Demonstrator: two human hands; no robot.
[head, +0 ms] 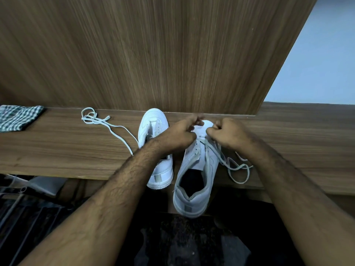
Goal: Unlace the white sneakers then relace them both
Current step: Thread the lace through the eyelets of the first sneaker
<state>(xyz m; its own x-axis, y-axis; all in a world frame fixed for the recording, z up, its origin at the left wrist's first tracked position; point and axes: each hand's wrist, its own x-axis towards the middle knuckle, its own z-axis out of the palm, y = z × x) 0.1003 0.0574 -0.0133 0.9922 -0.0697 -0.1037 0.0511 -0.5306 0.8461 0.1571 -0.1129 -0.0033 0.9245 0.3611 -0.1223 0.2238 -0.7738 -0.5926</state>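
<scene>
Two white sneakers sit on a wooden shelf, toes toward the wood-grain back panel. The right sneaker has its heel hanging over the shelf's front edge; the left sneaker lies just beside it, partly under the left forearm, eyelets bare. Left hand is over the right sneaker's toe end, fingers curled and pinched together, likely on the lace, though blur hides the contact. Right hand has fingers curled tight, pinching the threaded lace near the lowest eyelets; that lace trails off in loops on the shelf to the shoe's right. A loose lace lies in a tangle left of the left sneaker. Checked cloth at the far left of the shelf.
</scene>
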